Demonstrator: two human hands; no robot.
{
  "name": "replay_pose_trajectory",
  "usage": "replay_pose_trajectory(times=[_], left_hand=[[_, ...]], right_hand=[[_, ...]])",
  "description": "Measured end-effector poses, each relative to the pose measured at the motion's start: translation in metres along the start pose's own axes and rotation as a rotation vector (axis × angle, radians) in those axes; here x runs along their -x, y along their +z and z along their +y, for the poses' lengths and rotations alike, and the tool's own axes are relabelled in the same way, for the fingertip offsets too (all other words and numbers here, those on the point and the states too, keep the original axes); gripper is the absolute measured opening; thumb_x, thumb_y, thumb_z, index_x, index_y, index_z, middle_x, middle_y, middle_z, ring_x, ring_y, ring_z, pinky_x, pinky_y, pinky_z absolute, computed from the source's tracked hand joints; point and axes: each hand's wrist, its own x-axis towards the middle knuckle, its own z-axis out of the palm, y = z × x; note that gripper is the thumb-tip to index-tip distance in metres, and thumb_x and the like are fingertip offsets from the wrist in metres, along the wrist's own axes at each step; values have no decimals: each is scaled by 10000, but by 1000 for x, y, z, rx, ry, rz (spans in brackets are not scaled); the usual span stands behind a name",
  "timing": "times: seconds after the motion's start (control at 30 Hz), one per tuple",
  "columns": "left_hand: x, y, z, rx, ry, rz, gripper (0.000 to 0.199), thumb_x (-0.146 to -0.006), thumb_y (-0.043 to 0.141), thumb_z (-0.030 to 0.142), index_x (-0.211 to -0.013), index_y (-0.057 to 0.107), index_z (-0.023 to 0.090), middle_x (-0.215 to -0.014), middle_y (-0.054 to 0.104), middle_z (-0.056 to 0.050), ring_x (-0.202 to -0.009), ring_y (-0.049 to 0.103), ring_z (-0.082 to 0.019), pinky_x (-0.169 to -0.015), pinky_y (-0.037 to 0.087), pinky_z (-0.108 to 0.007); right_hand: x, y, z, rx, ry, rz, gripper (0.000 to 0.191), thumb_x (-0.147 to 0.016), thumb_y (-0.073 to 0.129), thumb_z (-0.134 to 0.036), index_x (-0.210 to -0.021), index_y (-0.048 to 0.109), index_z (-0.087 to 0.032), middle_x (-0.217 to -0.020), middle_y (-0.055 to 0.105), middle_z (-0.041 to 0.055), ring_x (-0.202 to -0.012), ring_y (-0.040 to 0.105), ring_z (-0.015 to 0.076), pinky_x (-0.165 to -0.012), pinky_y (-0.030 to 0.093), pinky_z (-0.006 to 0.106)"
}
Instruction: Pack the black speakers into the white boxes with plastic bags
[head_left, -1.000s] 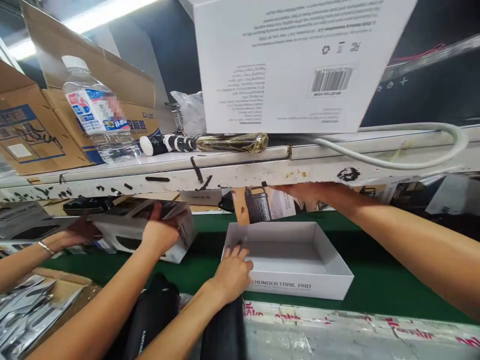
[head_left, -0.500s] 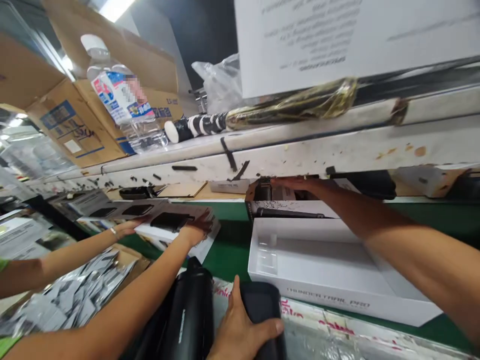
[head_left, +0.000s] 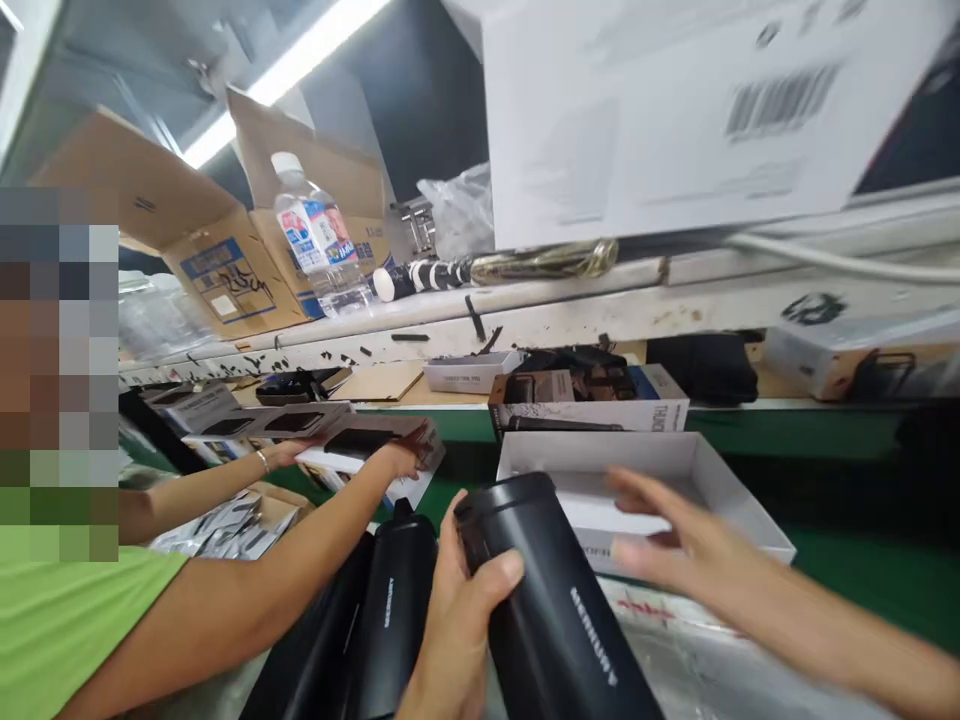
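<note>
My left hand [head_left: 469, 610] grips the upper end of a black cylindrical case [head_left: 555, 590] with "MERKURY" printed in white; its lower end runs out of view. To its right hovers my right hand [head_left: 675, 535], fingers apart and slightly blurred, holding nothing. Behind that hand lies an open white box tray [head_left: 705, 475], its inside partly hidden by the hand. A printed box [head_left: 592, 412] packed with dark items stands just beyond the tray. Left of my left hand rests another black case [head_left: 397, 610] with the same lettering, beside a further dark one.
At the left, a co-worker in a green sleeve [head_left: 112, 620] has both hands on a white box [head_left: 420, 465]. A carton of silvery packets [head_left: 232, 530] sits below those arms. Overhead, a shelf [head_left: 420, 340] carries a water bottle [head_left: 319, 240], cardboard cartons and a large white box [head_left: 675, 130].
My left hand has lifted the black case, tilting it so its lettering shows. My right hand has come back from the printed box toward the case. The view has shifted, showing more of the co-worker.
</note>
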Motion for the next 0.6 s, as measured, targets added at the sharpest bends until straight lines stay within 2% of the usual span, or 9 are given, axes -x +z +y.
replay_pose_trajectory(times=[0.03, 0.1, 0.17, 0.23, 0.3, 0.37, 0.47, 0.53, 0.6], left_hand=[[-2, 17, 2, -48, 72, 40, 1025, -765, 659, 588, -1591, 142, 269, -1481, 537, -99, -1305, 577, -305, -1038, 543, -370], [-9, 51, -1, -136, 192, 104, 1029, -829, 615, 589, -1597, 21, 249, -1531, 479, -111, -1339, 550, -278, -1063, 525, -342], [-23, 76, -8, -211, 262, 116, 995, -887, 554, 574, -1586, -66, 232, -1578, 411, -119, -1367, 525, -248, -1079, 508, -321], [-46, 83, -13, -343, 311, 173, 859, -953, 446, 549, -1584, -24, 206, -1634, 312, -118, -1455, 418, -222, -1150, 435, -313], [-77, 73, -14, -591, 274, 289, 687, -1010, 296, 532, -1576, 129, 181, -1678, 207, -107, -1543, 239, -210, -1234, 305, -330], [-112, 52, -12, -871, 113, 362, 670, -1023, 205, 546, -1551, 249, 137, -1676, 200, -143, -1558, 187, -251, -1252, 253, -389], [-156, 24, -16, -1057, -132, 229, 779, -987, 327, 600, -1540, 287, 52, -1503, 470, -266, -1406, 470, -368, -1118, 420, -473], [-174, 15, -22, -1074, -139, 108, 726, -985, 380, 567, -1522, 359, 79, -1344, 629, -236, -1269, 605, -366, -1014, 496, -442], [-183, 11, -29, -1105, -100, 31, 641, -1016, 336, 523, -1522, 388, 133, -1266, 694, -173, -1219, 645, -330, -960, 521, -389]], right_hand=[[15, 6, -7, 19, -20, -7, 811, -903, 577, -624, -1587, 307, -281, -1490, 511, 122, -1254, 605, 319, -895, 614, 418], [28, 9, -18, 103, -78, 33, 1020, -785, 718, -532, -1624, 185, -300, -1545, 444, 119, -1284, 578, 337, -927, 600, 433], [21, 2, -23, 144, -91, 56, 1085, -717, 736, -412, -1626, 153, -308, -1537, 456, 107, -1243, 605, 320, -919, 594, 413], [0, -10, -19, 203, -35, 40, 1047, -707, 694, -380, -1620, 192, -281, -1484, 506, 114, -1183, 625, 314, -901, 582, 414], [-27, -18, -10, 369, 15, 27, 998, -702, 674, -395, -1604, 278, -233, -1401, 562, 149, -1136, 616, 359, -903, 551, 476], [-55, -17, -1, 590, 6, 5, 975, -673, 680, -318, -1586, 345, -242, -1392, 562, 156, -1161, 577, 397, -944, 501, 531], [-91, 2, 8, 805, -51, -126, 1032, -583, 662, -86, -1563, 402, -282, -1509, 477, 122, -1316, 471, 399, -1084, 398, 555], [-110, 20, 17, 802, -34, -255, 1054, -559, 643, -21, -1562, 408, -246, -1546, 433, 131, -1390, 400, 397, -1150, 331, 555], [-125, 36, 33, 688, -25, -379, 1058, -569, 672, -53, -1575, 384, -216, -1565, 400, 145, -1418, 358, 407, -1178, 292, 562]])
